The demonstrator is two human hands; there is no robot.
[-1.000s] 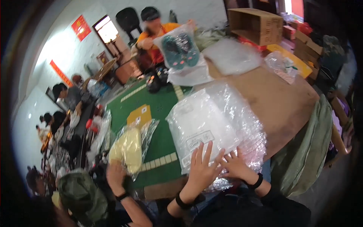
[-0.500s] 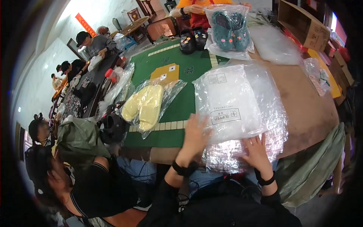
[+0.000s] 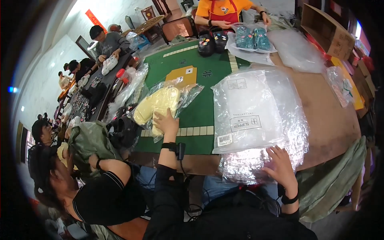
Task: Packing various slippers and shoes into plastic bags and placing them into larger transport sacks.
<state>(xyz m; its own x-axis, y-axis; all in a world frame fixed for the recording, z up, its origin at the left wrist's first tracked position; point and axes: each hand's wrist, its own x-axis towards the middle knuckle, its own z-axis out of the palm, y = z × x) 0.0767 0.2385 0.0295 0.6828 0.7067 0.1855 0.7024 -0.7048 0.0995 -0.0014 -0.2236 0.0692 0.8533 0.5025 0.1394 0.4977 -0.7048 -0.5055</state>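
A pair of yellow slippers (image 3: 149,106) lies in a clear plastic bag left of centre on the green table cover (image 3: 202,92). My left hand (image 3: 169,125) is on the nearer slipper, its fingers spread over the bag. To the right, a flat frosted slipper bag (image 3: 249,106) with dark print rests on a thick stack of clear plastic bags (image 3: 295,114). Near the front edge of that stack is my right hand (image 3: 281,168), open with fingers apart and holding nothing; whether it touches the plastic is hard to tell.
Black clogs (image 3: 213,42) and bagged teal clogs (image 3: 252,38) stand at the far side before a person in orange (image 3: 218,14). A co-worker in black (image 3: 108,196) sits close on my left. More clear bags (image 3: 298,50) and a cardboard box (image 3: 328,32) are at the far right.
My left hand has moved left from the printed bag to the yellow slippers. My right hand stays near the stack. Across the table, the bagged teal clogs have been lowered.
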